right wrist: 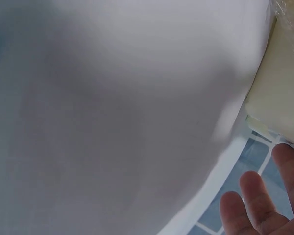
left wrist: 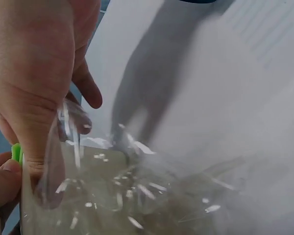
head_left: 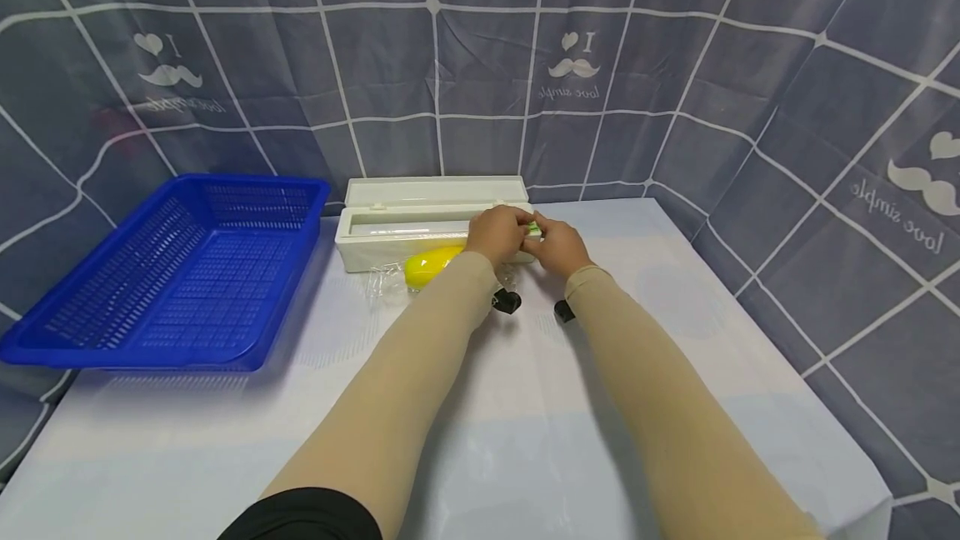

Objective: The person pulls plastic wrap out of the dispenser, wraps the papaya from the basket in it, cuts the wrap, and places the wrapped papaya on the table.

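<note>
A long white box (head_left: 360, 255) stands at the table's back with its lid raised. Clear plastic film (head_left: 386, 282) (left wrist: 137, 196) hangs over its front, and a yellow object (head_left: 427, 267) lies against it. At the box's right end, my left hand (head_left: 497, 233) (left wrist: 36, 93) pinches the film, which wraps around the thumb in the left wrist view. Close beside it, my right hand (head_left: 561, 248) pinches a small green piece (head_left: 534, 228) (left wrist: 16, 152) at the box's edge. In the right wrist view, three fingers of the right hand (right wrist: 264, 205) extend below the box corner (right wrist: 279, 88).
A blue mesh basket (head_left: 217, 273) stands at the left of the table (head_left: 480, 473). A grey curtain (head_left: 480, 57) with white lines hangs behind the table and along its right side.
</note>
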Tool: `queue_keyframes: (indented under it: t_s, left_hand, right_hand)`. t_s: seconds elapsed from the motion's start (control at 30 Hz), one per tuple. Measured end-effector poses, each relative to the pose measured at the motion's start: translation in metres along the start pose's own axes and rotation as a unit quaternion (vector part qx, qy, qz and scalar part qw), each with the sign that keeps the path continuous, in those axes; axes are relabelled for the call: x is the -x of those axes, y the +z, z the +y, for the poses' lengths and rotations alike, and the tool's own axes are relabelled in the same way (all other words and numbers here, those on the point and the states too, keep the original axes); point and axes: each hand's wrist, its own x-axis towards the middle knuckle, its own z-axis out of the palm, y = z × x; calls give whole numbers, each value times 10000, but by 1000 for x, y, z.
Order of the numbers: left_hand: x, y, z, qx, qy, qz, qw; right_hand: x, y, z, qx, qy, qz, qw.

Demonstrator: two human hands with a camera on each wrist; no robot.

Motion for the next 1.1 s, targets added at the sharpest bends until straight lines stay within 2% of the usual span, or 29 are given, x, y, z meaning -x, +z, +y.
queue_keyframes:
  t_s: [0.3, 0.63, 0.9, 1.1]
  left_hand:
    - [-2, 0, 1, 3, -13, -66, 10000]
    - [-8, 2, -2, 162, -285, -171, 9993]
    - [-9, -1, -4, 111, -290, -175, 9994]
    - [-7, -9, -3, 38, -386, -350, 9986]
  right_hand:
    - [2, -3, -1, -28, -51, 10, 10000]
    - [2, 0, 0, -83, -3, 101, 9999]
    - [3, -3, -1, 34, -23, 31, 10000]
    - [3, -4, -1, 3, 33, -76, 10000]
